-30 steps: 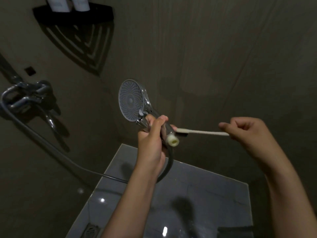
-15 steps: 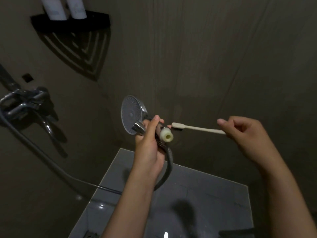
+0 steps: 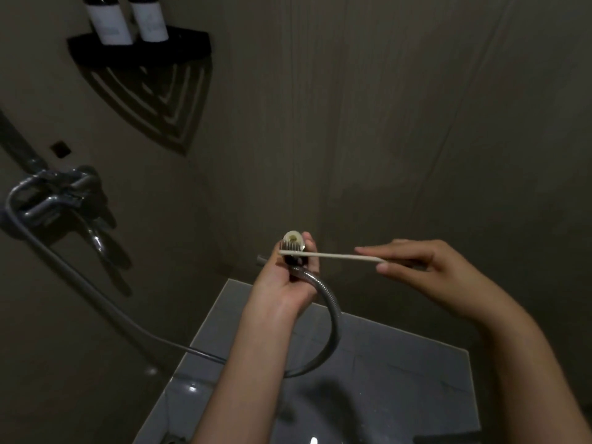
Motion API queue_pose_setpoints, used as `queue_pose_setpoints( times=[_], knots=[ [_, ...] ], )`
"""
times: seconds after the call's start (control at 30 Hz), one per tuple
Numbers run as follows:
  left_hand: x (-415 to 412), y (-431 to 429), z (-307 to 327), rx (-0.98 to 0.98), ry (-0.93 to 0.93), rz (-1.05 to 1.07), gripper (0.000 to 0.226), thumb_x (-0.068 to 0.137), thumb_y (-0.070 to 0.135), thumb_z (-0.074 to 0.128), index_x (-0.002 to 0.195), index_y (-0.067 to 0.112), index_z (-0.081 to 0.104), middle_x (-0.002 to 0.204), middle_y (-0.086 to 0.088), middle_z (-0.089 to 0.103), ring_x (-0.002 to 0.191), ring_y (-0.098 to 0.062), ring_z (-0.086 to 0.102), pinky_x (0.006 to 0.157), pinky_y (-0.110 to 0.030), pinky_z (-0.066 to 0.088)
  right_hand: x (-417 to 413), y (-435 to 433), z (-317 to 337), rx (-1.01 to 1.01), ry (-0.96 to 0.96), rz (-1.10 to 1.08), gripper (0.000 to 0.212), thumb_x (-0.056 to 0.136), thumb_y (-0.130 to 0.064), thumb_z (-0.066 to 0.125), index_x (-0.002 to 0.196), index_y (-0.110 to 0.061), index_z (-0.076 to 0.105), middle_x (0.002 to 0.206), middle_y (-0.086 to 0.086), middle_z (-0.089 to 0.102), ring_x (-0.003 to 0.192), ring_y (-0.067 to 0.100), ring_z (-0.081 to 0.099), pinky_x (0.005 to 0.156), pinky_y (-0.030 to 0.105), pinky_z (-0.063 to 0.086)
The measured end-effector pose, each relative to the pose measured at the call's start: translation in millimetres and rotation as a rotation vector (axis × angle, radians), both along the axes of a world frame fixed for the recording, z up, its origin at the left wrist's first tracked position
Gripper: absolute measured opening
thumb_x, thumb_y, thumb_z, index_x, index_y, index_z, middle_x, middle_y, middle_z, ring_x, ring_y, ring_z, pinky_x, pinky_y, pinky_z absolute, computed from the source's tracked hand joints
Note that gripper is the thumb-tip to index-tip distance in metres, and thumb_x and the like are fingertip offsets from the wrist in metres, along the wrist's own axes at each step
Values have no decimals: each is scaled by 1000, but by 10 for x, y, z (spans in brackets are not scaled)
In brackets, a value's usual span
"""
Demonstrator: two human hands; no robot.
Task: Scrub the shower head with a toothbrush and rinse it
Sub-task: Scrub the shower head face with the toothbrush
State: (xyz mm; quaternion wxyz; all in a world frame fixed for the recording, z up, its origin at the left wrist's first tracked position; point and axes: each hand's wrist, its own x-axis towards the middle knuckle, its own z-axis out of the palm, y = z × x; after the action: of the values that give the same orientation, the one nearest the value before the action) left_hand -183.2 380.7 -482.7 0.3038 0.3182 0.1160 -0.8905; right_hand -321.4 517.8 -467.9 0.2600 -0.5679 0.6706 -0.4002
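Since a sec ago the left hand [image 3: 285, 280] has swung the shower head [image 3: 293, 240] round, its face now hidden; fingers wrapped on the handle. Right hand [image 3: 426, 267] pinches the toothbrush [image 3: 333, 255], bristles now on the pale end cap. Scrubbing prob starting. Dim tiled stall, wet floor [image 3: 400, 363], corner shelf [image 3: 141, 49] w/ two bottles.

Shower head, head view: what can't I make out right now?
- Shower head spray face: turned away and covered by the left hand; only its pale end cap shows.
- Toothbrush bristles: too small and dim to tell whether they touch the cap.
- Toothbrush handle end: hidden inside the right hand.
- Bottles on the corner shelf: tops cut by the top edge, labels unreadable.
- Floor drain: cut off by the bottom edge.
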Motion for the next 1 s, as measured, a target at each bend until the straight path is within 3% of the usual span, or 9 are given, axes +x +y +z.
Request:
queue_pose_setpoints(
  times=[0.1, 0.3, 0.4, 0.57, 0.83, 1.0],
  knots=[
    [13, -16, -2, 27, 6, 14, 12, 88, 4, 57, 79, -4, 57, 81, -18, 57, 65, -23, 58, 37, -25, 52, -14, -17, -41, 19, -13, 20, 32, 85, -3, 60, 113, -19, 67, 81, -31, 68, 74, -18, 57, 66, 0, 39],
    [6, -35, 4, 33, -26, 48, 15, 86, 4, 59, 74, -4, 56, 79, -19, 56, 66, -24, 57, 37, -26, 52, -24, -81, -108, 20, -50, -25, 32, 84, -7, 63, 108, -28, 69, 103, -22, 70, 101, -8, 62, 83, 4, 42],
    [9, -20, 31, 43, -47, 63, 17, 83, 3, 62, 69, -5, 56, 74, -19, 56, 63, -24, 57, 37, -27, 53, -39, -71, -103, 18, -27, -46, 33, 85, -10, 62, 105, -35, 68, 102, -28, 68, 99, -12, 60, 80, 1, 41],
    [65, -7, 37, 29, -67, 48, 14, 81, 6, 66, 78, -5, 57, 73, -18, 59, 56, -20, 59, 35, -24, 51, -142, 77, -29, 45, -29, -72, 30, 82, -17, 63, 101, -40, 69, 98, -31, 68, 98, -11, 61, 79, 0, 42],
    [22, -4, 9, 0, -61, 78, 12, 82, 1, 62, 72, -3, 55, 76, -17, 56, 65, -23, 57, 37, -27, 53, 25, -56, -38, 54, -48, -35, 29, 85, -11, 62, 104, -32, 69, 97, -31, 67, 95, -14, 61, 77, -1, 41],
    [51, -8, 17, -22, -82, 41, 12, 82, 3, 63, 76, -5, 56, 75, -16, 58, 60, -19, 57, 34, -23, 50, -117, 63, -21, 45, -23, -83, 28, 77, -27, 62, 101, -42, 68, 100, -29, 69, 96, -10, 62, 80, 2, 44]
  ],
)
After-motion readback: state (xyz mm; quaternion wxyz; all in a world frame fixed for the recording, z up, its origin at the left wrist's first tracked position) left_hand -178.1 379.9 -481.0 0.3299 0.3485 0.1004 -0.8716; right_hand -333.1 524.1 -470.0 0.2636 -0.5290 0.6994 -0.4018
